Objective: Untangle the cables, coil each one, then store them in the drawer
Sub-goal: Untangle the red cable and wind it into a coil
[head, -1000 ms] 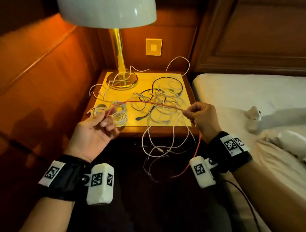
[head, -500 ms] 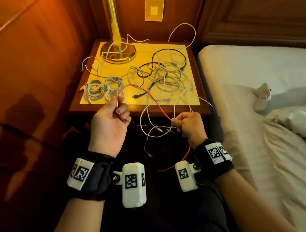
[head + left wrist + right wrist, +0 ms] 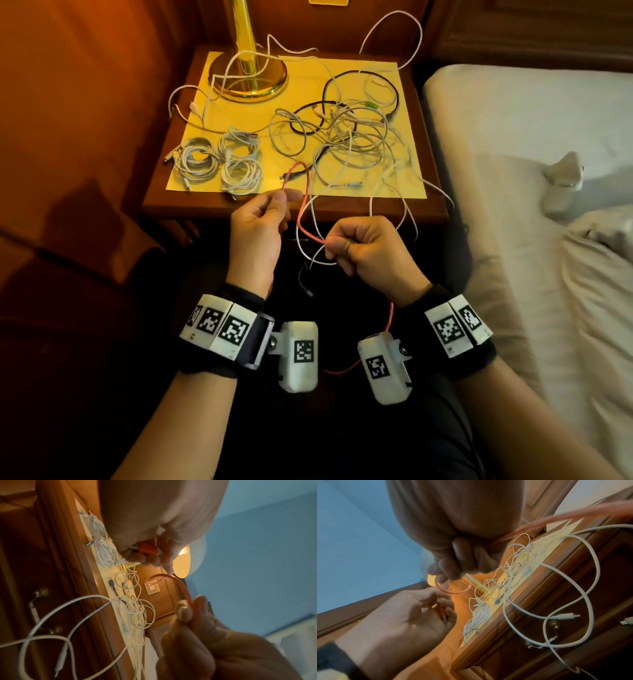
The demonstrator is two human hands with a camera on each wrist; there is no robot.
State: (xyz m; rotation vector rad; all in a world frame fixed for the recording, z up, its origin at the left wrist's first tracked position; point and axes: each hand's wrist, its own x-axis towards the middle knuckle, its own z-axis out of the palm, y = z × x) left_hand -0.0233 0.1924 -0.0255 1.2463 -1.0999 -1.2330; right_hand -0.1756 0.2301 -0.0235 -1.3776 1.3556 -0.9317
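Note:
A thin red cable (image 3: 304,205) loops between my two hands in front of the nightstand (image 3: 178,202). My left hand (image 3: 263,219) pinches its orange plug end (image 3: 147,549). My right hand (image 3: 356,246) grips the cable further along, and the rest trails down past my right wrist (image 3: 389,317). A tangle of white and black cables (image 3: 352,137) lies on the yellow mat (image 3: 246,113), with some white strands hanging over the front edge. Three coiled white cables (image 3: 219,162) sit at the mat's left. The drawer's brass handle (image 3: 554,635) shows below the top; the drawer looks closed.
A brass lamp base (image 3: 248,77) stands at the back left of the nightstand. A bed with white sheets (image 3: 513,171) runs along the right, with a small soft toy (image 3: 561,178) on it. A wood-panelled wall closes the left side.
Both hands have come down and toward me, off the nightstand top, and closer together. The red cable, stretched straight a second ago, now hangs in a small loop between them.

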